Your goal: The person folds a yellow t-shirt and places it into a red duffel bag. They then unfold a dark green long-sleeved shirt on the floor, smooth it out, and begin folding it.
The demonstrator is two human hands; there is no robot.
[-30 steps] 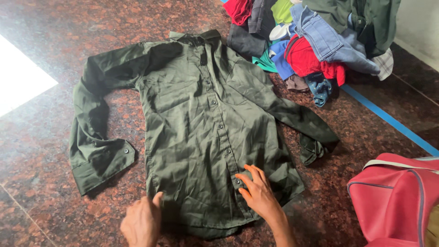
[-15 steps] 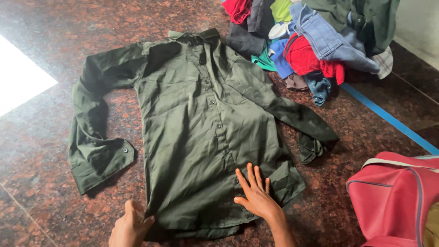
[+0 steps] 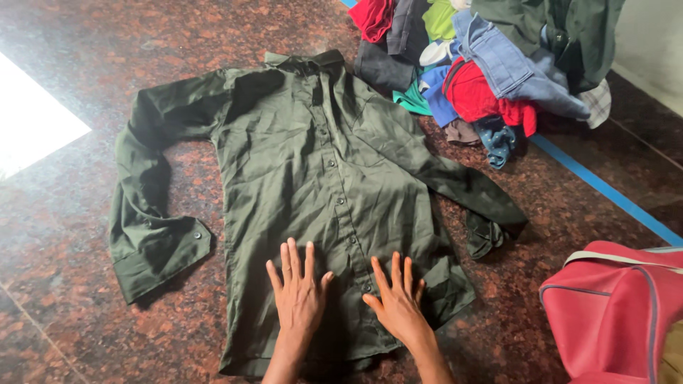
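A dark green long-sleeved shirt (image 3: 313, 185) lies buttoned and face up on the brown speckled stone floor, collar away from me. Its left sleeve (image 3: 142, 213) bends down along the side; the other sleeve (image 3: 469, 199) runs out toward the right. My left hand (image 3: 299, 295) lies flat on the lower front of the shirt, fingers spread. My right hand (image 3: 398, 302) rests flat beside it, just right of the button line. Neither hand holds anything.
A heap of mixed clothes (image 3: 491, 78), red, blue, green and grey, sits at the far right behind the shirt. A red bag (image 3: 619, 313) stands at the near right. A blue tape line (image 3: 605, 192) crosses the floor between them. A bright patch of light (image 3: 28, 121) falls at the left.
My left hand has come up from the shirt's hem onto its lower front. My right hand has let go of the button area and flattened out beside it.
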